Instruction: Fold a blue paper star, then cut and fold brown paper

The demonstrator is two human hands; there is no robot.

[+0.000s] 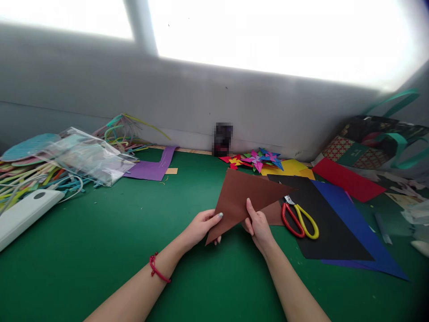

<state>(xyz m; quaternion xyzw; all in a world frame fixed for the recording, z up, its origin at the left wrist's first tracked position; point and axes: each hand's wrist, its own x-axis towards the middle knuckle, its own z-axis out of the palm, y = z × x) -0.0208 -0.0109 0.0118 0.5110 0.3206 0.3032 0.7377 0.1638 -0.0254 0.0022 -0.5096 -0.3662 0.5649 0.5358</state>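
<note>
A brown sheet of paper (pixel 248 190), triangular in outline, is held up above the green table by both hands. My left hand (pixel 203 227) pinches its lower left side, thumb on the front and fingers behind. On the lower right edge, my right hand (pixel 258 226) grips it the same way, its thumb pointing up. Another brown piece of paper (pixel 275 213) lies behind it on the table. Just right of my right hand, scissors (pixel 300 219) with one red and one yellow handle rest on black paper (pixel 330 219), their blades partly hidden.
Blue paper (pixel 362 232) and red paper (pixel 348 179) lie to the right, near a patterned gift bag (pixel 362 143). Folded paper stars (pixel 256 158) sit at the back. Purple paper (pixel 150 167), a clear plastic bag (pixel 90 154) and a white power strip (pixel 30 210) are left.
</note>
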